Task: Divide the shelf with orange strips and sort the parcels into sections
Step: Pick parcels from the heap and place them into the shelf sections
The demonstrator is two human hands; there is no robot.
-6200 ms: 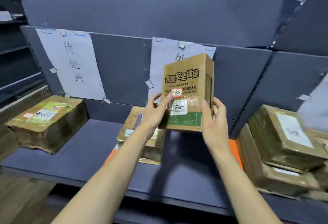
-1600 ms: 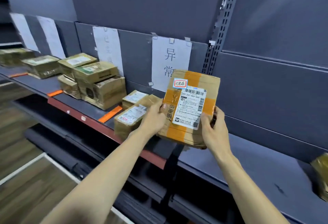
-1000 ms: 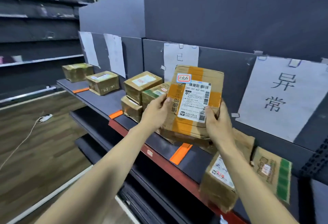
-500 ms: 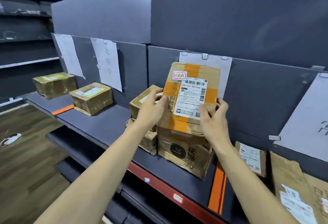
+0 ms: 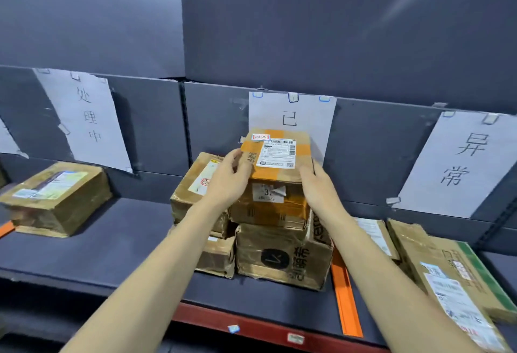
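at the far left edge an orange strip [image 5: 5, 228] is mostly cut off by the frame, only its end showing beside a taped parcel [image 5: 57, 199] lying flat on the shelf [image 5: 117, 246]. behind it hangs a paper sign [image 5: 84, 117] with three handwritten characters; another sheet further left is almost wholly out of view.

in the middle section a tilted box [image 5: 195, 185] leans on the stack, its right side hidden by the left hand [image 5: 230, 179]. that hand curls round the left edge of the orange-taped parcel [image 5: 275, 179], thumb up near the top corner. the parcel sits on top of a larger box with a dark logo [image 5: 279, 257]; whether it rests fully on it or is partly carried cannot be told. it covers the lower part of the sign behind [image 5: 292, 117], leaving one character readable. the right hand [image 5: 317, 187] grasps the parcel's right side, fingertips hidden behind it.

a second orange strip [image 5: 345, 296] runs front to back just right of the stack, its far end hidden by the forearm. beyond it lie flat parcels [image 5: 447, 277], labels blurred, the nearest cut off at the corner, below a third sign [image 5: 461, 162].
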